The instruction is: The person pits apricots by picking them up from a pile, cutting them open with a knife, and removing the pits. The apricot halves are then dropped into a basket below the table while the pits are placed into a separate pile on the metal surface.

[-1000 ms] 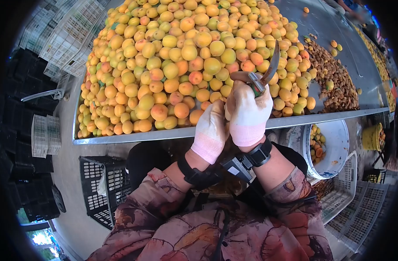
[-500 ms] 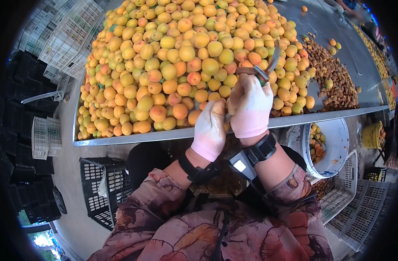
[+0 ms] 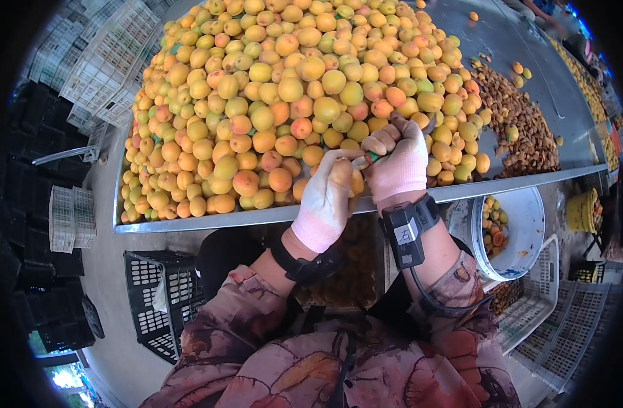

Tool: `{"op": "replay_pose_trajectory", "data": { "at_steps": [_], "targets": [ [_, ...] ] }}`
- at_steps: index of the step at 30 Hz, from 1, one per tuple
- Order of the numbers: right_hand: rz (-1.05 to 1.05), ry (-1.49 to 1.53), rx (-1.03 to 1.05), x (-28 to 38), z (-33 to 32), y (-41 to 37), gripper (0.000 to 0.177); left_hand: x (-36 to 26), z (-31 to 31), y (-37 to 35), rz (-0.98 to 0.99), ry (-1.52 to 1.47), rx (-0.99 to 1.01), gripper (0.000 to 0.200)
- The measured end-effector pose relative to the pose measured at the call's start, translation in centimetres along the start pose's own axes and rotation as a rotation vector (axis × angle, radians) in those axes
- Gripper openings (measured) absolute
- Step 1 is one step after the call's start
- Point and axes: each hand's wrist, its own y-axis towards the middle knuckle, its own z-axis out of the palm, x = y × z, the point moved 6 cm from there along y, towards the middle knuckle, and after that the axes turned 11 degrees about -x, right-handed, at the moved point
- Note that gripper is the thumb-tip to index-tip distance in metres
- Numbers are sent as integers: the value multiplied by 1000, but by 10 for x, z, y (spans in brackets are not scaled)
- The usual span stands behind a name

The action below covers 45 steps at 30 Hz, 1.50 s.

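Observation:
My gloved left hand (image 3: 328,194) is closed around an apricot (image 3: 356,182), partly hidden by the fingers, just above the table's front rim. Beside it, my gloved right hand (image 3: 400,160) grips a small curved metal hand tool (image 3: 359,162) with a green band. The tool's metal end points at the apricot between my hands; whether it cuts into the fruit I cannot make out. Behind both hands rises a large heap of apricots (image 3: 257,122), yellow to orange with some green.
The metal table has a raised rim (image 3: 257,219). Brown pits or scraps (image 3: 522,122) lie to the right. Below stand a white bucket (image 3: 522,238) holding fruit, a black crate (image 3: 163,296) and a yellow bucket (image 3: 582,212). Pale crates (image 3: 114,58) are stacked left.
My right hand has turned, swinging the tool from upright above the fist down toward the left hand. The apricot in my left hand shows more now.

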Motion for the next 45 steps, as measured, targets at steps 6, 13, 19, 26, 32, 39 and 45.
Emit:
{"op": "replay_pose_trajectory", "data": {
  "at_steps": [6,13,19,26,32,39,45],
  "targets": [
    [-436,-266,86,41,20,-12,18,-8,-12,10,10,38,30,39],
    [-721,-916,215,58,29,-21,16,-28,-37,13,-3,516,192,49],
    [-705,-1183,442,35,20,-17,19,-54,-84,5,251,550,221,33],
    [-738,-1271,467,14,12,-13,32,-32,-91,20,265,1272,-43,40],
    [-758,-1332,555,0,5,-28,31,-20,-91,18,309,1393,4,40],
    [-805,-1452,567,-4,4,-38,34,-15,-93,22,217,742,-12,30],
    [-830,-1431,620,-13,-3,-49,37,-36,-68,17,63,-59,-51,47]
  ]
}}
